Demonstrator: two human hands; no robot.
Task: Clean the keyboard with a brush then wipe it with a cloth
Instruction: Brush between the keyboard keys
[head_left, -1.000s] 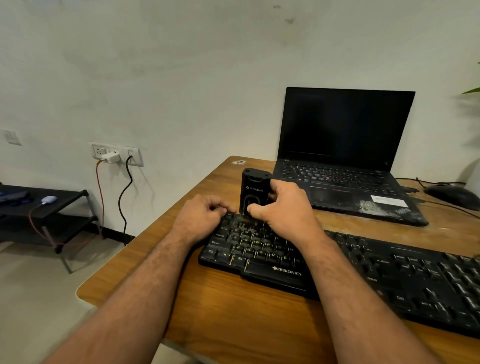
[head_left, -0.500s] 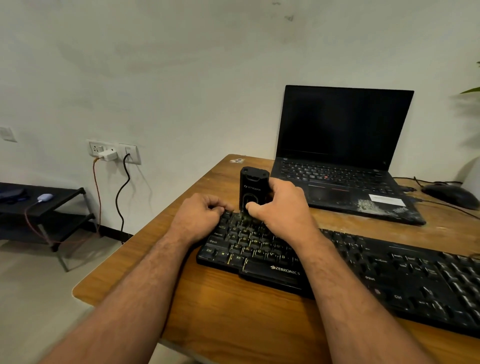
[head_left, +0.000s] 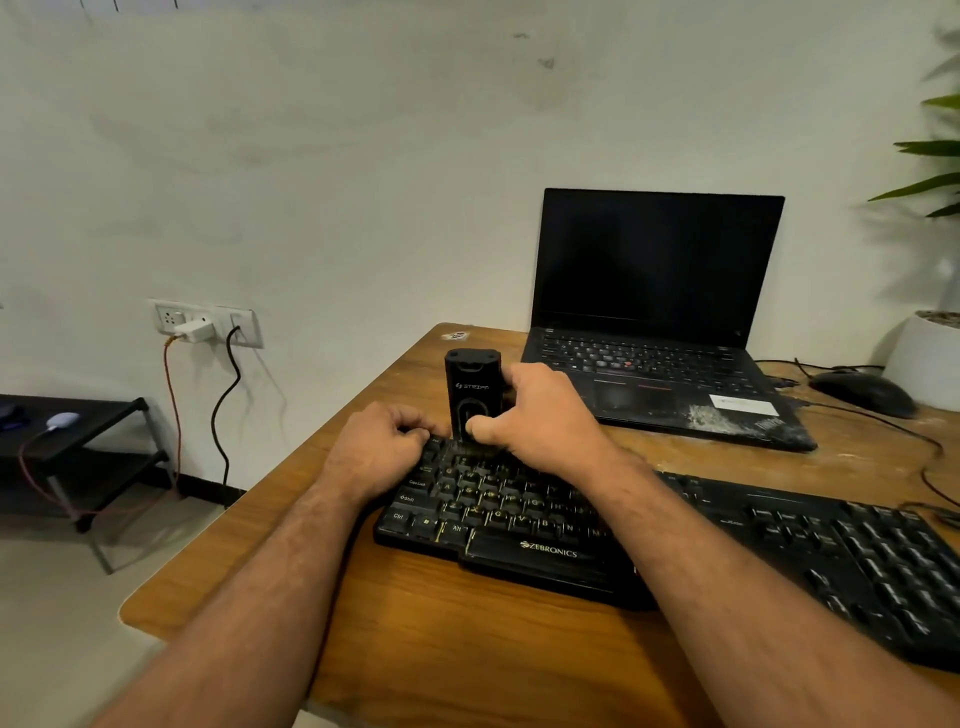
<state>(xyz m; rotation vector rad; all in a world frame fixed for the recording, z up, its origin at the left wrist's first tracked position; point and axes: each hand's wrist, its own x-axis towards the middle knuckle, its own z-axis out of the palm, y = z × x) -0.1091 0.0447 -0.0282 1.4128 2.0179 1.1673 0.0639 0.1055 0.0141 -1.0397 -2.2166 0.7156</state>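
Right hand (head_left: 540, 415) grips the rigid, light-looking brush block (head_left: 471, 395) low on its sides, while curled left hand (head_left: 384, 447) steadies the stiff keyboard (head_left: 545, 551) edge.

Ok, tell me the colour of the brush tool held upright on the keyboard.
Black, with pale lettering on its front; the brush tool shows clearly in the head view.

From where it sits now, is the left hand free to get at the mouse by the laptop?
Probably not easily: the left hand rests curled at the keyboard's left end, while the mouse lies far right, past the right hand gripping the brush.
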